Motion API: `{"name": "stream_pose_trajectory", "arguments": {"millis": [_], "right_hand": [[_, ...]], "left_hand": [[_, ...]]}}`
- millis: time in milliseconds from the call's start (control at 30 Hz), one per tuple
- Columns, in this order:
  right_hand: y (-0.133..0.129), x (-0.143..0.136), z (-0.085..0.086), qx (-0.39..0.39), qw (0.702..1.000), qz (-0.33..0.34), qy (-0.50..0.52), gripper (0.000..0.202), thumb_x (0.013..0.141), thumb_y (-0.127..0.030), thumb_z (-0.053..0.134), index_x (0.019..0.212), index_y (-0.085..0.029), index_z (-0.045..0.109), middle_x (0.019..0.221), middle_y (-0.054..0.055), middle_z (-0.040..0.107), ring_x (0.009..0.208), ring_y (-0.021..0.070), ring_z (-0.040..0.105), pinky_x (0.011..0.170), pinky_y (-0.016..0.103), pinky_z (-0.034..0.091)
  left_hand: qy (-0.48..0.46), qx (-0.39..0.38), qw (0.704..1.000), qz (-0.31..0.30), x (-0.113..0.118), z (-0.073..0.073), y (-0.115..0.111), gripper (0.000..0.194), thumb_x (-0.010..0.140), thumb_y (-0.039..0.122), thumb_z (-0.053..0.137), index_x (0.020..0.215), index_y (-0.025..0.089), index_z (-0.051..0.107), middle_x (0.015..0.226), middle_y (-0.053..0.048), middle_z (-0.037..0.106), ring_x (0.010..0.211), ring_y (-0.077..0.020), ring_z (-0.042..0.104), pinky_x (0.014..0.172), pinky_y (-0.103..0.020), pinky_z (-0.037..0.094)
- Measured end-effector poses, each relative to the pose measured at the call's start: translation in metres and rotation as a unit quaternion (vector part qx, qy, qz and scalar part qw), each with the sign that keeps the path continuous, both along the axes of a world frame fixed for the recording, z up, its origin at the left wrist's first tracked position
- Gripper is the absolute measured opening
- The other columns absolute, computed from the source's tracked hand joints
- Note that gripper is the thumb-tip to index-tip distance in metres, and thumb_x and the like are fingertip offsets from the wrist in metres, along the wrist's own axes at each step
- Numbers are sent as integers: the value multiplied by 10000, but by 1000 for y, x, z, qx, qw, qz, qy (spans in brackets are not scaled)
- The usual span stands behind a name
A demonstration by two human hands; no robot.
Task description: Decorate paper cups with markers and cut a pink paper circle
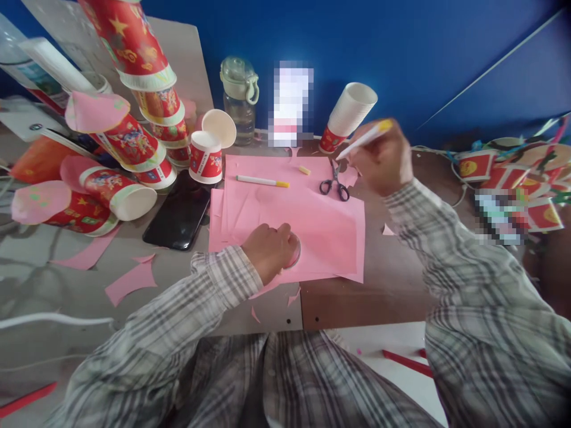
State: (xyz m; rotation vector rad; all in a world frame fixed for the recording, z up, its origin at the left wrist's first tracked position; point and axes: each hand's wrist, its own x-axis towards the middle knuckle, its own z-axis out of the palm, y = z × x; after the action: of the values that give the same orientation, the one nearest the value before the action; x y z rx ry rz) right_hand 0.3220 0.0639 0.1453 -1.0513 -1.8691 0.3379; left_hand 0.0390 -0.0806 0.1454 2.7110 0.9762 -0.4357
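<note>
My left hand (271, 249) is clamped on a round object (295, 254) at the pink paper (330, 232); my right hand (383, 157) grips a marker (363, 140) near scissors (335, 185).

Object under left hand (270, 252) mostly hidden; tall cup stack (134, 53) cut off @ top.

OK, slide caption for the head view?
Left hand over pink paper, right hand holding a white marker near the scissors.

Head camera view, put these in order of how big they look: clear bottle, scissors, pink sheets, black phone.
1. Pink sheets
2. Black phone and clear bottle, too alike to rank
3. Scissors
</note>
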Motion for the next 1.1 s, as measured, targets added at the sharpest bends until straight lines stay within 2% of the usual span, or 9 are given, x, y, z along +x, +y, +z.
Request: {"name": "stream_pose_trajectory", "arguments": {"millis": [67,133,300,400,533,700,800,967,1100], "right_hand": [[-32,-8,10,-37,988,38,144,230,942,-407,767,927,-268,583,821,-36,675,585,97,599,593,296,523],[-63,-16,14,-106,970,79,206,206,881,-375,779,857,-253,614,726,-48,662,512,97,568,507,281,471],[-123,-26,2,-256,934,65,242,98,854,-230,753,853,-233,655,497,-97,587,392,100,481,428,257,346],[-143,-26,-9,-303,912,86,262,129,835,-224,774,841,-233,646,498,-86,611,386,105,494,430,261,372],[-160,-24,-23,-330,887,113,301,249,770,-264,882,870,-222,658,600,-41,705,442,129,580,440,276,442],[-172,-22,-35,-371,870,158,284,262,798,-306,906,878,-198,681,659,-10,730,501,137,617,474,282,491],[-175,-23,-41,-368,882,171,242,244,792,-286,901,876,-201,688,682,-26,702,533,136,624,501,282,505],[-178,-27,-54,-311,919,180,163,140,801,-210,841,887,-200,731,746,-17,705,609,135,628,584,288,513],[-176,-26,-63,-293,920,200,165,141,809,-246,826,920,-194,757,786,7,737,644,148,636,626,307,519]], "left_hand": [[24,-1,1000,4,3,8,0,587,981,323,892,1456,76,651,1313,-224,734,1010,-330,814,849,-429,532],[46,-1,999,14,6,16,0,578,991,314,891,1463,90,643,1327,-211,736,1029,-327,819,854,-417,524],[100,-17,995,24,6,27,-1,660,1052,345,844,1596,96,566,1489,-227,688,1137,-333,828,904,-415,547],[107,-18,993,42,5,27,-3,687,1062,352,830,1640,117,541,1508,-224,677,1148,-336,830,917,-415,561],[94,7,994,61,1,16,-4,701,1043,349,842,1641,154,532,1498,-192,678,1081,-324,829,922,-431,574],[71,43,995,51,-8,-3,-2,705,1023,383,851,1619,214,514,1499,-171,670,1030,-302,818,912,-420,566],[67,47,995,57,-11,-6,-2,699,1030,374,840,1626,232,502,1534,-159,651,1025,-274,810,919,-404,562],[64,41,995,60,-11,-5,-3,651,1048,341,809,1618,228,515,1508,-136,657,1003,-249,794,935,-397,562],[64,42,995,62,-11,-4,-4,628,1055,343,810,1611,220,545,1508,-136,655,1018,-238,788,955,-391,569]]}}
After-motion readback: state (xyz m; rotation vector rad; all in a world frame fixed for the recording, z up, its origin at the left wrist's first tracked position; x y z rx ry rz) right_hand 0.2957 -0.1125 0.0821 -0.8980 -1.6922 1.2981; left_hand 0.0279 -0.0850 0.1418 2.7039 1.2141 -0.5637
